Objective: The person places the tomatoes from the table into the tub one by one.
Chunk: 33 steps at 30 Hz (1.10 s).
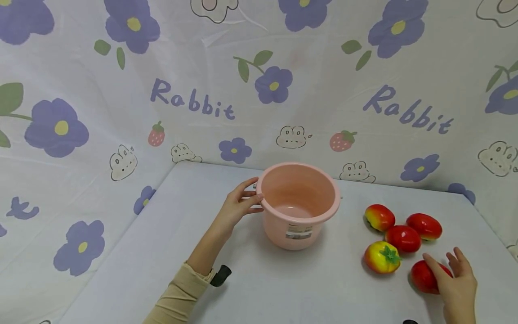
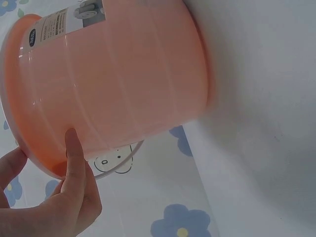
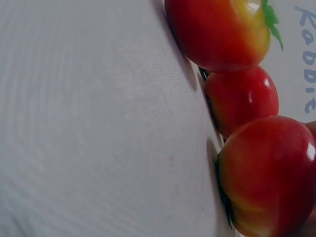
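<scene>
A pink plastic bucket (image 1: pixel 294 234) with a label stands upright on the table. My left hand (image 1: pixel 238 204) grips its rim at the left side, thumb at the lip and fingers against the outer wall, as the left wrist view also shows. At the front right, my right hand (image 1: pixel 457 283) is around a glossy red tomato (image 1: pixel 424 276), which sits on the table. In the right wrist view this tomato (image 3: pixel 266 177) fills the lower right, and the hand behind it is mostly hidden.
Left of the held tomato lies a yellow-red tomato (image 1: pixel 380 258) with a green leafy top. More red tomatoes (image 1: pixel 403 238) cluster behind it, right of the bucket. A patterned cloth (image 1: pixel 315 112) hangs behind the white table (image 1: pixel 323 288). The bucket's thin handle (image 2: pixel 123 165) hangs down its side.
</scene>
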Available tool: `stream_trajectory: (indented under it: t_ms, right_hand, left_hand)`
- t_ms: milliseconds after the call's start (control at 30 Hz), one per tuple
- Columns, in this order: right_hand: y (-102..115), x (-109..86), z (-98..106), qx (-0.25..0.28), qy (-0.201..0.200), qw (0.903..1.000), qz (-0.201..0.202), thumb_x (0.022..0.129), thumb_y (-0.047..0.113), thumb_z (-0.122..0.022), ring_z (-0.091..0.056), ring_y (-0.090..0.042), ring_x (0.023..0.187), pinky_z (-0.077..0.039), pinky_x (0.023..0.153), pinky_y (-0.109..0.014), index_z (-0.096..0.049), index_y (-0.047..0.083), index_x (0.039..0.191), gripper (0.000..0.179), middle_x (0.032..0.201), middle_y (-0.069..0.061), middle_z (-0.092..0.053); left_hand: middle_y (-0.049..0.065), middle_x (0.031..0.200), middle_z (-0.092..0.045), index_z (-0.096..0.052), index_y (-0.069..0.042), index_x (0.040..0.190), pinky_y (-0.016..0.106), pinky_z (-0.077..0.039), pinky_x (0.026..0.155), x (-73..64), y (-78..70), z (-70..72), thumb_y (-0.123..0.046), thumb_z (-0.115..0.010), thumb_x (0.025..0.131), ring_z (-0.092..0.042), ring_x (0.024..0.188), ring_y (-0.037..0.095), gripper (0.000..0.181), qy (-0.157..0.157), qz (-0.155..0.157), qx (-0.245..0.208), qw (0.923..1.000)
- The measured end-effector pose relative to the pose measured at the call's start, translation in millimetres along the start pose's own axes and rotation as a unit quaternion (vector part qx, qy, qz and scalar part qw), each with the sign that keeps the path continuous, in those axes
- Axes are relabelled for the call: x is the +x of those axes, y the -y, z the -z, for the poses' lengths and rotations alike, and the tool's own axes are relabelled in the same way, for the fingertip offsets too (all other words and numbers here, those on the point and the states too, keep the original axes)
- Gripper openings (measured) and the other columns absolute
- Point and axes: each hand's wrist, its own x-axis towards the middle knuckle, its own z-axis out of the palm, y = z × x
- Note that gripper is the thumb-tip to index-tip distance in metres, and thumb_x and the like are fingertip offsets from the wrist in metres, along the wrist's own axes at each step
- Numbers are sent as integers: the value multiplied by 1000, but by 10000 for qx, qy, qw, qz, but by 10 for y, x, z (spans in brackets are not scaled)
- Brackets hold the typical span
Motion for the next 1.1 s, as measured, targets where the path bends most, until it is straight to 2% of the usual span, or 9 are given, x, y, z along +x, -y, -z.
stream_trajectory:
  t_ms: [267, 567, 867, 1100]
  right_hand:
    - [22, -11, -13, 31, -13, 10000, 66, 94, 43, -58, -3, -27, 153, -16, 121, -51, 1, 37, 155, 86, 165, -5, -2]
    - [181, -58, -9, -30, -28, 9996, 281, 95, 41, -57, -2, -26, 154, -20, 120, -52, 1, 41, 154, 83, 165, 0, -2]
    - [490, -83, -52, 76, 111, 9978, 653, 92, 44, -61, -5, -23, 154, -25, 116, -53, -2, 48, 152, 85, 164, 12, -5]
    - [754, -153, -178, 108, 392, 9914, 1246, 95, 38, -60, -8, -22, 154, -26, 117, -54, -6, 45, 153, 80, 164, 13, -11]
  left_hand:
    - [19, 128, -55, -44, -20, 146, 40, -58, 92, 1, -2, 5, -17, -65, 94, -64, 102, 20, 56, -51, 49, 47, 10000]
    - [20, 128, -55, -45, -19, 146, 41, -58, 93, 12, 11, 13, -17, -65, 94, -64, 103, 21, 56, -37, 36, 22, 10000]
    - [19, 128, -56, -44, -20, 146, 40, -58, 92, 10, 1, 17, -19, -65, 94, -65, 104, 22, 57, -39, 32, 124, 9999]
    - [19, 127, -56, -44, -20, 146, 39, -58, 92, -3, -12, 21, -19, -64, 94, -65, 103, 21, 56, -23, 19, 159, 9999]
